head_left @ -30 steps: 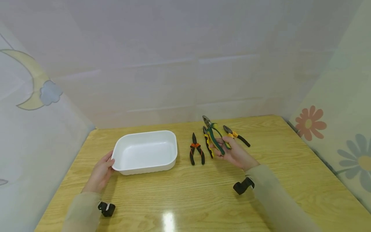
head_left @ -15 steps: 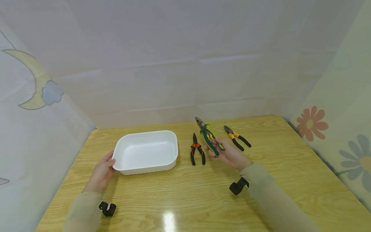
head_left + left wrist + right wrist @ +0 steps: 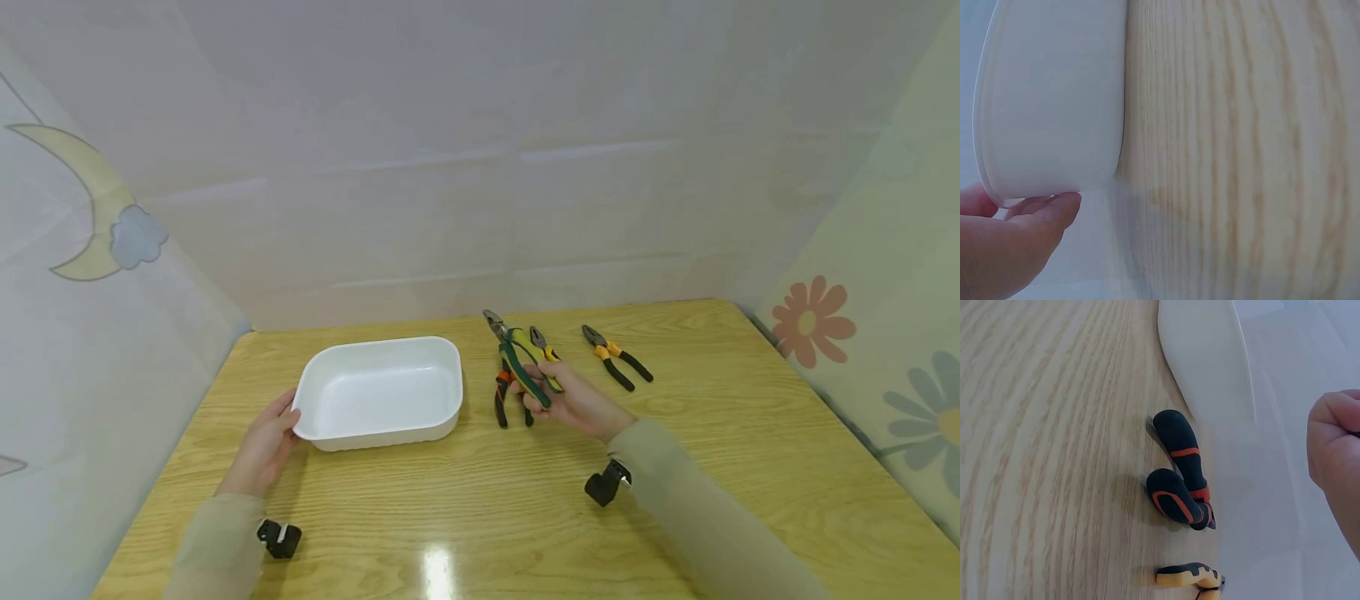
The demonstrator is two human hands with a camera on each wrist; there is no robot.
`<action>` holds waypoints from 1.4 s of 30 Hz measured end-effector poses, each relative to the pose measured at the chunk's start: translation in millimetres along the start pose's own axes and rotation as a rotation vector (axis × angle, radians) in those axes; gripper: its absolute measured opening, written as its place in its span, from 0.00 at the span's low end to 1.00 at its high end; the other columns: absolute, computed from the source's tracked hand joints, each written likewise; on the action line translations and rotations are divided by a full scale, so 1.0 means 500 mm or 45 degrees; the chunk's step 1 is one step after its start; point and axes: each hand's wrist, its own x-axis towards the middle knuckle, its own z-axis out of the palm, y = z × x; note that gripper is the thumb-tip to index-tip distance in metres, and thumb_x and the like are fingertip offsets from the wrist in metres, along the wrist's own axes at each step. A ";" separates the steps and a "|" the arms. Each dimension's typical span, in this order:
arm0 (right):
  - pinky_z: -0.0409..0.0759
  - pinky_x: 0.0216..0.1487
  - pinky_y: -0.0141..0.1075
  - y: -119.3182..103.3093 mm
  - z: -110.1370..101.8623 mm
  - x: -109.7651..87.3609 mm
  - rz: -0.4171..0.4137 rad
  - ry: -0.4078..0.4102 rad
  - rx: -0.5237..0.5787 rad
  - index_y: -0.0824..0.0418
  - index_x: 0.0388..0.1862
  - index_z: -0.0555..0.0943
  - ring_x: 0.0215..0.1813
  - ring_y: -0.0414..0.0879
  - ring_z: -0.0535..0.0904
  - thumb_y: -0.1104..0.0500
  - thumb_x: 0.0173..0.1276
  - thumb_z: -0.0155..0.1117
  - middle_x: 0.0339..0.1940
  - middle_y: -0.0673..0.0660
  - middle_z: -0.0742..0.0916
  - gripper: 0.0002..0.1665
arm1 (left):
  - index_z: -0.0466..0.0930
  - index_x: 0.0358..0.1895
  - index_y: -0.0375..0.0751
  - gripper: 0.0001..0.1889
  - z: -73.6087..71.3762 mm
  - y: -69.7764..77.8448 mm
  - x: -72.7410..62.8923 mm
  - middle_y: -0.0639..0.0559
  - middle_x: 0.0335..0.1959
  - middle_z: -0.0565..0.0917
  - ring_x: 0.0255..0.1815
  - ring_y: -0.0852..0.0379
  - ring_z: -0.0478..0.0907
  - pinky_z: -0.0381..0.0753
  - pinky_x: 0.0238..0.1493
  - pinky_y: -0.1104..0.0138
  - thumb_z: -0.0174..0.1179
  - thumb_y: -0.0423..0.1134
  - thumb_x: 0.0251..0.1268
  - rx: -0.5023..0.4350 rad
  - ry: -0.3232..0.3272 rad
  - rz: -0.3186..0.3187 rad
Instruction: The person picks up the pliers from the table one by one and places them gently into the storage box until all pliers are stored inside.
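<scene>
My left hand (image 3: pixel 264 443) grips the left end of a white rectangular basin (image 3: pixel 378 439), which stands on the table. In the left wrist view, the thumb (image 3: pixel 1063 209) lies on the outside of its wall, below the rim. Green-and-yellow pliers (image 3: pixel 513 365) are held by the handles in my right hand (image 3: pixel 577 404), raised over the table with the head pointing away and to the left. They partly cover black-and-orange long-nose pliers (image 3: pixel 500 402) lying below. In the right wrist view, only part of the right hand (image 3: pixel 1341 444) shows at the edge.
Yellow-and-black pliers (image 3: pixel 537 337) lie partly hidden behind the right hand. Farther right lie pliers with black handles and orange-yellow collars (image 3: pixel 611 353). Sheeted walls stand behind and on both sides of the wooden table (image 3: pixel 360 517).
My right hand has carried the green-and-yellow pliers leftward, from over the yellow-and-black pliers to over the black-and-orange ones. The left hand and the basin have stayed in place.
</scene>
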 end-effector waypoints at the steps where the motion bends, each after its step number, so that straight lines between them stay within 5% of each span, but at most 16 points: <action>1: 0.63 0.36 0.35 0.002 0.001 0.002 -0.003 -0.008 -0.011 0.68 0.60 0.59 0.28 0.43 0.67 0.53 0.80 0.30 0.47 0.59 0.79 0.22 | 0.30 0.77 0.37 0.29 0.000 -0.001 -0.001 0.46 0.78 0.34 0.77 0.51 0.36 0.44 0.75 0.59 0.28 0.29 0.79 0.004 -0.001 0.001; 13: 0.51 0.40 0.43 0.019 0.009 0.027 -0.018 -0.106 -0.041 0.65 0.58 0.60 0.30 0.46 0.62 0.50 0.80 0.32 0.47 0.56 0.79 0.21 | 0.30 0.77 0.38 0.29 0.001 -0.003 0.004 0.47 0.78 0.34 0.78 0.51 0.37 0.45 0.75 0.59 0.28 0.30 0.80 0.015 0.013 -0.003; 23: 0.61 0.35 0.36 0.022 0.039 0.055 0.060 -0.077 0.012 0.69 0.59 0.61 0.28 0.44 0.67 0.53 0.80 0.30 0.43 0.57 0.82 0.22 | 0.31 0.77 0.38 0.29 0.004 0.000 0.007 0.47 0.78 0.35 0.78 0.51 0.37 0.45 0.75 0.59 0.28 0.30 0.80 0.002 0.024 -0.019; 31: 0.59 0.36 0.37 0.029 0.045 0.071 0.031 -0.129 -0.075 0.71 0.61 0.61 0.28 0.44 0.66 0.52 0.80 0.34 0.48 0.63 0.80 0.25 | 0.31 0.77 0.38 0.29 0.004 0.000 0.008 0.47 0.79 0.35 0.78 0.51 0.38 0.46 0.75 0.59 0.28 0.30 0.80 0.000 0.020 -0.014; 38: 0.57 0.34 0.37 0.031 0.057 0.086 0.032 -0.131 -0.172 0.75 0.64 0.63 0.27 0.43 0.65 0.54 0.79 0.36 0.44 0.58 0.80 0.28 | 0.31 0.77 0.38 0.29 0.003 -0.001 0.008 0.47 0.79 0.35 0.78 0.50 0.38 0.46 0.75 0.59 0.28 0.31 0.80 0.009 0.018 -0.015; 42: 0.58 0.34 0.37 0.029 0.065 0.094 0.062 -0.103 -0.235 0.77 0.58 0.69 0.28 0.44 0.65 0.54 0.77 0.40 0.38 0.56 0.80 0.27 | 0.31 0.77 0.38 0.29 0.003 -0.001 0.008 0.46 0.79 0.36 0.78 0.50 0.38 0.46 0.75 0.59 0.28 0.30 0.80 0.008 0.025 -0.022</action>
